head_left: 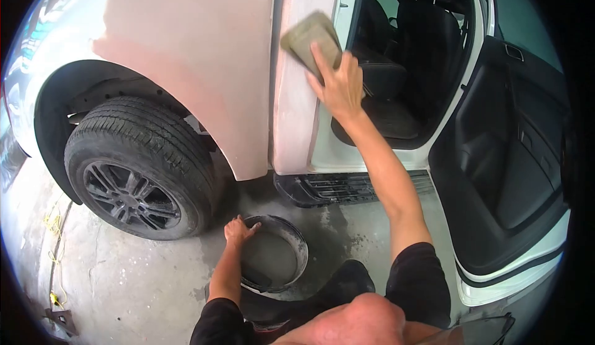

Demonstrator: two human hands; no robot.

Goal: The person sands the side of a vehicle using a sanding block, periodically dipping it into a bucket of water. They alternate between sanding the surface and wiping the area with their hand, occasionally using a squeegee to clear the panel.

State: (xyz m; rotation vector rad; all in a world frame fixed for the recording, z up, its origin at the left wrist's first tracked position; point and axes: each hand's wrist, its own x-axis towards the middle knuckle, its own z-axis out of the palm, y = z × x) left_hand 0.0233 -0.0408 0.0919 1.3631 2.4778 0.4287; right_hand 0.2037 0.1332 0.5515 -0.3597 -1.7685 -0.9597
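My right hand (342,86) is raised at the truck's pink-primed door pillar (296,106). It is closed around a tan-green sanding block (315,38), with the index finger stretched along its back. The block looks slightly blurred and lies over the pillar's edge beside the open doorway. Low on the left, my left hand (239,228) grips the far rim of a round black bucket (303,249), its thumb toward the inside. Murky grey water (271,255) fills part of the bucket. A dark flat piece (255,276) sits at its near inner side.
A dusty wheel (133,177) stands left of the bucket under the primed rear panel (198,41). A side step (334,187) runs below the doorway. On the right, the open door (508,159) swings outward. A yellow cord (54,258) lies on the stained concrete floor (118,283).
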